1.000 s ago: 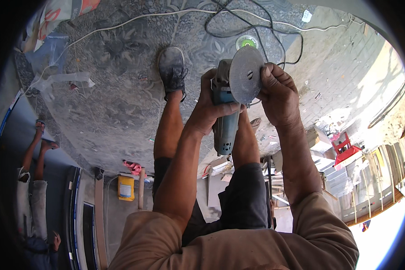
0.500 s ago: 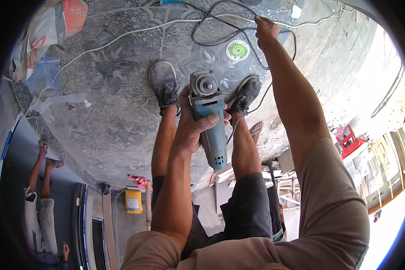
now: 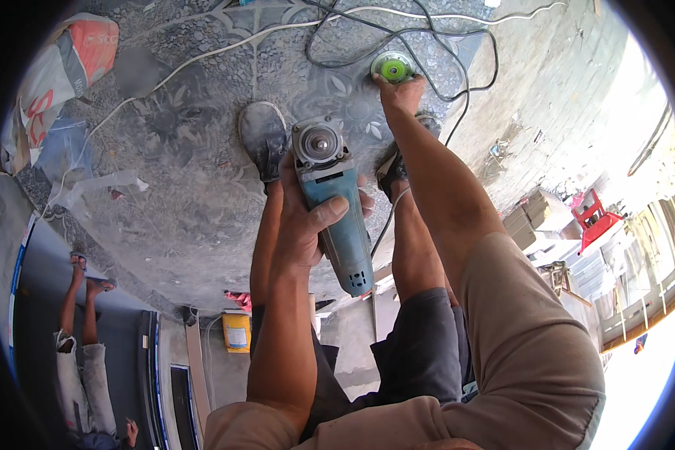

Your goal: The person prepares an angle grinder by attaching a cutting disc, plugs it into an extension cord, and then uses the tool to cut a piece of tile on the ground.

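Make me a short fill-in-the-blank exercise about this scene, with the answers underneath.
1. The left hand holds the angle grinder, and the number of discs mounted on it is ____.
2. The right hand is at the disc, whose centre is coloured ____.
3. The labelled container at lower left is coloured ____.

Missing words: zero; green; yellow.

1 grinder [image 3: 345, 232], 1 green disc [image 3: 393, 69], 2 dark shoes [image 3: 264, 133] show.

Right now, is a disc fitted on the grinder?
No, the grinder in the left hand shows a bare spindle, and the right hand touches the green disc.
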`<state>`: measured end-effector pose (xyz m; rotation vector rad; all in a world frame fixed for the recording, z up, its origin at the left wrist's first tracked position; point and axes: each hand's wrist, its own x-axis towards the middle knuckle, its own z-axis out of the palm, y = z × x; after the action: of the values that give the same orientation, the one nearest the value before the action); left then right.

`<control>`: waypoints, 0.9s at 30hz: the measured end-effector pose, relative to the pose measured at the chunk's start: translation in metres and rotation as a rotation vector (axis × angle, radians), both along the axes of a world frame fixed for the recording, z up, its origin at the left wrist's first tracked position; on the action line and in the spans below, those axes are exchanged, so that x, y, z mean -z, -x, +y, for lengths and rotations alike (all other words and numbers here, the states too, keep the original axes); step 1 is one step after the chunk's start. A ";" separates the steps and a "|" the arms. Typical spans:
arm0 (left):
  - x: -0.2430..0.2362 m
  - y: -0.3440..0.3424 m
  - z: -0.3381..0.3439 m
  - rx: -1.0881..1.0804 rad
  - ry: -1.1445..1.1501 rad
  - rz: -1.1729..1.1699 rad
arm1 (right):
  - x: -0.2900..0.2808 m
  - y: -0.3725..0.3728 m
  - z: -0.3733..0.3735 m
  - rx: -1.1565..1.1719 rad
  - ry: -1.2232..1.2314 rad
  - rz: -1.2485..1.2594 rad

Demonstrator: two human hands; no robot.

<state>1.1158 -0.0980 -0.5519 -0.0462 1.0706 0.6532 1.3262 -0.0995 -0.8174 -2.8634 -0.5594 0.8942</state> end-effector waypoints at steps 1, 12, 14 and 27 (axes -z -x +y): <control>-0.001 0.000 0.000 0.009 0.014 0.012 | 0.002 0.002 0.002 0.030 0.040 -0.005; -0.005 -0.005 0.007 0.041 0.075 0.065 | 0.001 -0.016 0.008 0.091 0.074 0.049; -0.007 -0.006 0.009 0.042 0.066 0.058 | -0.006 -0.030 0.003 -0.028 -0.027 0.172; -0.239 -0.019 0.070 0.283 -0.167 -0.070 | -0.413 -0.117 -0.077 0.262 -0.267 0.446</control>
<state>1.1351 -0.0281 -0.3134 0.2224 0.9300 0.4784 1.4430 -0.1760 -0.4040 -2.3244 -0.2259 1.2469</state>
